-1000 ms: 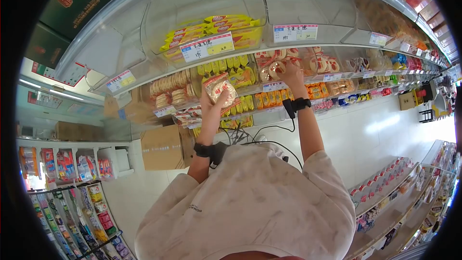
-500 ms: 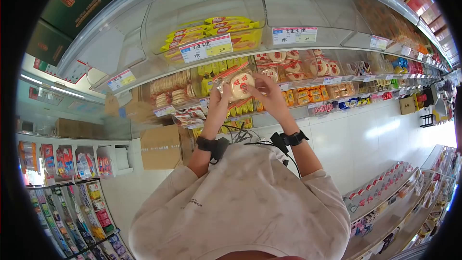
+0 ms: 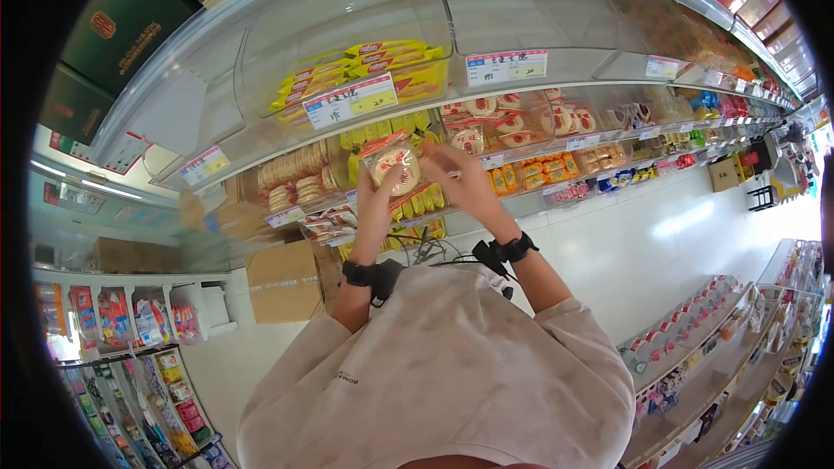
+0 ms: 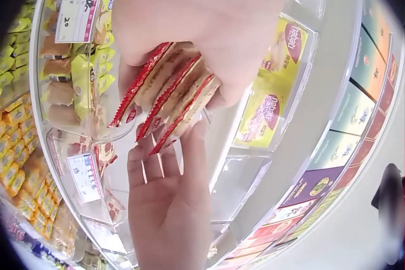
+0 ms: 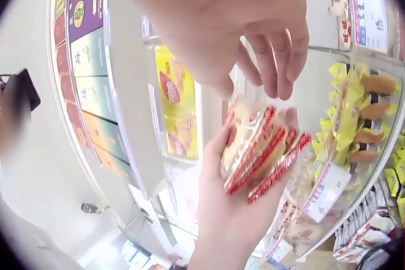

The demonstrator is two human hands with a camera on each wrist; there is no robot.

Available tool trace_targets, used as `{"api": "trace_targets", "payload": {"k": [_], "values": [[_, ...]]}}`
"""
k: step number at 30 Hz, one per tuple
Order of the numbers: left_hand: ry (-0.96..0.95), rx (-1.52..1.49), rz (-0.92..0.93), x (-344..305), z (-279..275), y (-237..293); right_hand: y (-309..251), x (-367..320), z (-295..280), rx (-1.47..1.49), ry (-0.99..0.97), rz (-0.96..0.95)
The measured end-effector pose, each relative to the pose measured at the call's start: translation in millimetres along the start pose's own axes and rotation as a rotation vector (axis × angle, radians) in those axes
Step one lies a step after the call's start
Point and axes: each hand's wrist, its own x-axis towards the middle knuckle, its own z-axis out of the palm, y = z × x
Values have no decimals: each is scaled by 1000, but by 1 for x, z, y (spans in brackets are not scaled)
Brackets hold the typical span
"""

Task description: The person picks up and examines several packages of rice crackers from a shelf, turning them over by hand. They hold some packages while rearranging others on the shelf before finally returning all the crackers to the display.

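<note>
My left hand (image 3: 373,213) grips a small stack of rice cracker packs (image 3: 393,165), held upright in front of the shelf. Their clear wrappers have red lettering and red crimped edges; three edges of these packs (image 4: 171,89) show side by side in the left wrist view. Just to the right is my right hand (image 3: 469,184), blurred in the head view, its fingers loosely bent and nothing in them. In the right wrist view, the right hand's fingers (image 5: 269,55) hang over the top of the packs, apart from them.
Clear bins line the shelf: more rice crackers (image 3: 521,126) to the right, round biscuits (image 3: 300,174) to the left, orange packs (image 3: 547,169) lower down. Yellow wafer packs (image 3: 365,65) lie in the bin above. A cardboard box (image 3: 282,282) stands on the floor at left.
The right hand came back from the rice cracker bin to the packs in the left hand, touched them, then drew away to the right. The left hand has kept its grip.
</note>
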Motion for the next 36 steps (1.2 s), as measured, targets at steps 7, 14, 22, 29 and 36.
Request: {"api": "trace_targets", "payload": {"k": [7,14,22,29,36], "values": [[32,30,59,-6,-13,-5,174,96,-92,-556,378,189],[77,22,121,-16,-10,18,159,107,-104,-614,200,373],[153,41,133,-9,-30,0,164,93,-96,-616,245,390],[83,123,74,2,-19,-12,174,93,-77,-613,172,390],[81,47,68,1,-21,-7,58,47,-77,356,252,148]]}}
